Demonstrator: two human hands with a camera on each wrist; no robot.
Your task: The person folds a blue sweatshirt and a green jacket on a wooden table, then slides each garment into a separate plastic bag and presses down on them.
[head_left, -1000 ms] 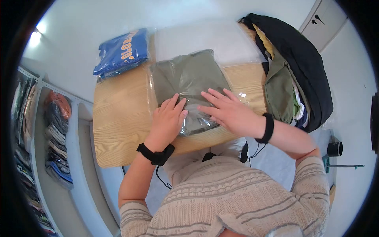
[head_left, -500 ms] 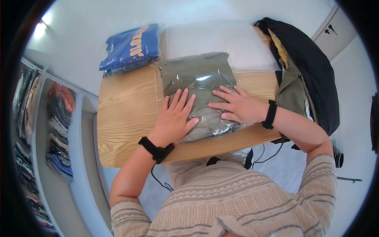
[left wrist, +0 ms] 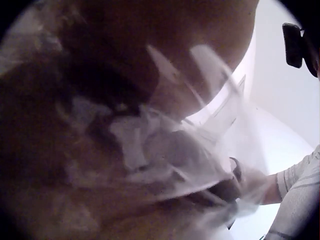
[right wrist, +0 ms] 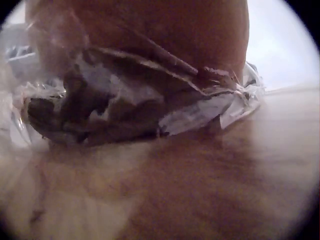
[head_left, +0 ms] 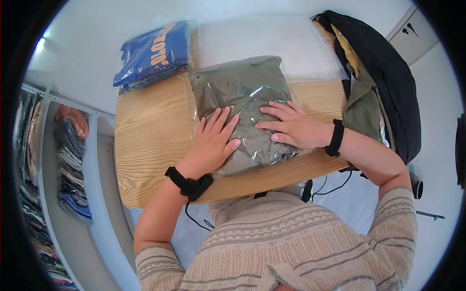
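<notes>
1. Upper left of the head view: a folded blue garment in glossy clear plastic (head_left: 151, 52); it overhangs the pale wooden grained table (head_left: 145, 145).
2. Centre: the left hand (head_left: 211, 145), fingers spread flat, presses the crinkly clear bag holding a folded olive-green garment (head_left: 240, 92).
3. Right of it: the right hand (head_left: 291, 127), fingers spread, presses the same bag.
4. Far right: a dark heap of soft clothes (head_left: 378, 82).

The head view is bright and evenly lit, with a lamp (head_left: 41, 45) glaring at ten o'clock, strong fisheye bending and black corners. Both wrist views are dim, brownish and badly blurred, with pale glare at two o'clock.
</notes>
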